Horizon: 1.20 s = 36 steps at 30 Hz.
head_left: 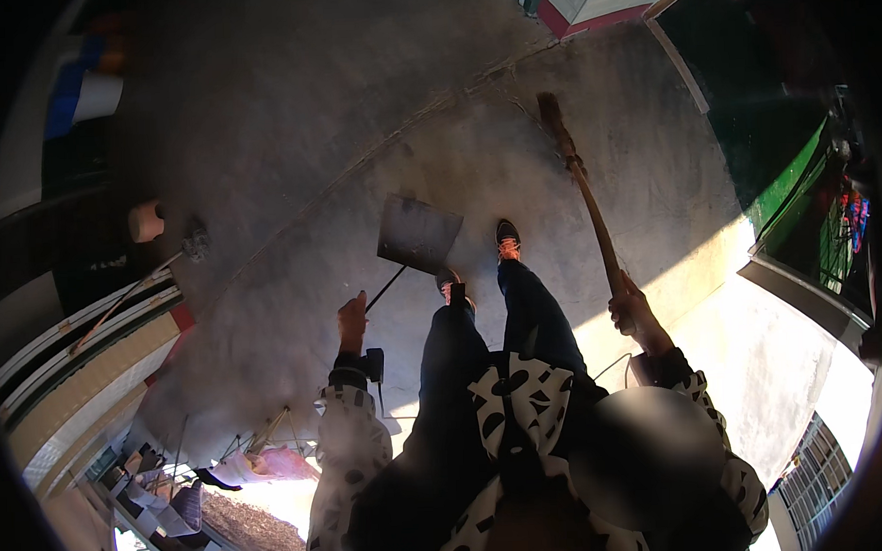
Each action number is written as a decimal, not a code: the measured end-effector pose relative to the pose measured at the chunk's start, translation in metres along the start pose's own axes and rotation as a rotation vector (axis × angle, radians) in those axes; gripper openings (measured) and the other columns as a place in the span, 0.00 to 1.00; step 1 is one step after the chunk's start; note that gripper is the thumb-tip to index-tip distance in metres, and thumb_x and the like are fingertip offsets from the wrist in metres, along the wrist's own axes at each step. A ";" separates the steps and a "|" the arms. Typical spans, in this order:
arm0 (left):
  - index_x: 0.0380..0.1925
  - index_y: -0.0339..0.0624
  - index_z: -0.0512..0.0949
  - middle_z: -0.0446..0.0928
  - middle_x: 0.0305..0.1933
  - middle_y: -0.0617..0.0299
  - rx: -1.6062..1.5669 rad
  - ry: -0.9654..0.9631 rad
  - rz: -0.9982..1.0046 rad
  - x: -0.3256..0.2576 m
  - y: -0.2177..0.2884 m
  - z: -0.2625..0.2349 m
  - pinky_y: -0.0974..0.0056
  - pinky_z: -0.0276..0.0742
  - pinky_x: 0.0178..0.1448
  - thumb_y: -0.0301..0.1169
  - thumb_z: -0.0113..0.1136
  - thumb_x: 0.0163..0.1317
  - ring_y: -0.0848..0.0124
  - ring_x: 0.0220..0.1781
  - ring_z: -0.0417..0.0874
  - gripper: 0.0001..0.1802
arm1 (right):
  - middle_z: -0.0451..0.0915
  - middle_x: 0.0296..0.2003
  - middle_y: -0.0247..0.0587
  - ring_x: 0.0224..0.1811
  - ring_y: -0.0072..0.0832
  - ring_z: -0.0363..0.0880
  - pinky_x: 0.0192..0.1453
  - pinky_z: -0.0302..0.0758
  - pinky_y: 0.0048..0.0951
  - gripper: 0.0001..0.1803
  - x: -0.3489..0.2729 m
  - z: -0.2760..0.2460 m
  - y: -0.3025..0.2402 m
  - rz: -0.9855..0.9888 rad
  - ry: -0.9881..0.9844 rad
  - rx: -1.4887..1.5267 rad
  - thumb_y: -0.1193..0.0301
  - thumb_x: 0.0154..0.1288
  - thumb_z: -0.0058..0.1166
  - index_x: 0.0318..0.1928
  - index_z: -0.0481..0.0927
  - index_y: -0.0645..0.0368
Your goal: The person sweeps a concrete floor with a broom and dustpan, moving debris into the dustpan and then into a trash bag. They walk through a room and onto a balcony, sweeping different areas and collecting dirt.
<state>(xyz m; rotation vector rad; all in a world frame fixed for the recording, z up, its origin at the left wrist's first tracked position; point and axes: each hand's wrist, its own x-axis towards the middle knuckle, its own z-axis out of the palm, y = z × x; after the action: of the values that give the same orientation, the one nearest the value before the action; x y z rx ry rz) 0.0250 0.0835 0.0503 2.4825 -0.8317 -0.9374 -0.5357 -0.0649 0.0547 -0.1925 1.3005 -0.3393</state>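
Note:
My left hand [352, 324] is closed round the thin handle of a long-handled dustpan [418, 234]. Its dark square pan rests on the concrete floor just ahead of my left shoe. In my right hand [636, 310] is the wooden stick of a broom [594, 204], fingers wrapped round it. The broom slants forward and a little left, its brown bristle head far out in front of my right foot. Broom head and dustpan are well apart. Whether anything lies in the pan is too dark to tell.
A mop [195, 243] leans at the left beside a pale bucket [147, 222]. A crack [397, 131] crosses the concrete floor [309, 105]. White, red-based walls stand at far right and left. Dark green panels [778, 186] rise on the right, near a sunlit strip of floor.

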 end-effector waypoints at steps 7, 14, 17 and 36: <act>0.17 0.35 0.72 0.72 0.19 0.45 0.417 -0.116 0.447 0.016 -0.038 0.034 0.51 0.67 0.31 0.49 0.50 0.61 0.48 0.25 0.74 0.27 | 0.70 0.19 0.34 0.15 0.20 0.70 0.11 0.65 0.18 0.13 0.068 -0.078 0.024 -0.103 0.011 0.219 0.70 0.60 0.48 0.45 0.63 0.49; 0.16 0.36 0.74 0.72 0.17 0.48 0.387 -0.187 0.262 0.014 -0.066 0.041 0.53 0.67 0.29 0.52 0.52 0.59 0.51 0.21 0.72 0.28 | 0.68 0.14 0.37 0.09 0.25 0.66 0.07 0.56 0.22 0.06 0.085 -0.022 0.069 -0.133 0.092 0.151 0.70 0.60 0.47 0.35 0.65 0.52; 0.16 0.37 0.74 0.72 0.16 0.48 0.308 -0.224 0.121 0.008 -0.084 0.031 0.53 0.67 0.29 0.53 0.53 0.58 0.51 0.21 0.72 0.28 | 0.64 0.14 0.34 0.09 0.24 0.62 0.10 0.55 0.23 0.10 0.052 0.033 0.127 0.107 0.028 0.112 0.64 0.63 0.45 0.38 0.60 0.50; 0.12 0.41 0.72 0.68 0.13 0.52 0.335 -0.184 0.451 -0.024 -0.146 0.060 0.50 0.65 0.28 0.49 0.51 0.61 0.52 0.20 0.72 0.26 | 0.68 0.17 0.34 0.09 0.22 0.60 0.11 0.60 0.23 0.35 -0.126 0.078 0.080 0.354 -0.395 -0.636 0.71 0.58 0.47 0.67 0.53 0.45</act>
<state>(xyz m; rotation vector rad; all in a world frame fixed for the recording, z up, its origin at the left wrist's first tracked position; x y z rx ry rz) 0.0270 0.2030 -0.0551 2.3250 -1.6443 -0.9260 -0.4784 0.0499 0.1631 -0.5287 0.9876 0.4102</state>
